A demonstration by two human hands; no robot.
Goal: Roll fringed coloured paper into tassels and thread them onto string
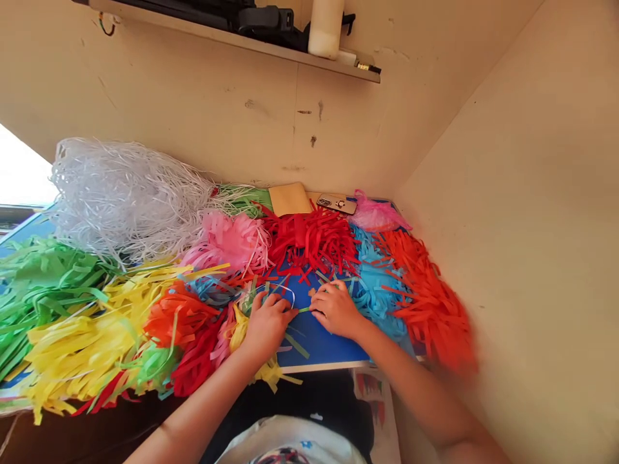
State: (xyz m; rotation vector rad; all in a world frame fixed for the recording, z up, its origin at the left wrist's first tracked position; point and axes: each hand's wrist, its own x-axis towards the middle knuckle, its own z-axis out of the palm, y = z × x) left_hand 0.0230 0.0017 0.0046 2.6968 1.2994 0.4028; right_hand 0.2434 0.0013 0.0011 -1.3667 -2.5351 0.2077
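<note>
My left hand (268, 319) is over the blue tabletop (333, 351), with fingers bent and closed on one end of a thin green paper strip (304, 310). The strip's other end meets the pinched fingertips of my right hand (336, 309), so it spans the short gap between both hands. A thin white ribbon (291, 293) loops up behind my left fingers. Beside my left wrist lie yellow fringed strips (239, 327), partly covered by the hand. Loose pale green strips (297, 345) stick out below the left hand.
Fringed bundles crowd the left: green (43, 270), yellow (87, 335), orange (178, 316), pink (232, 241) and white strings (126, 193). Red fringe (314, 241) lies behind my hands. Blue (380, 277) and orange fringe (430, 296) lie right. A phone (337, 204) rests by the wall, beneath a shelf (242, 42).
</note>
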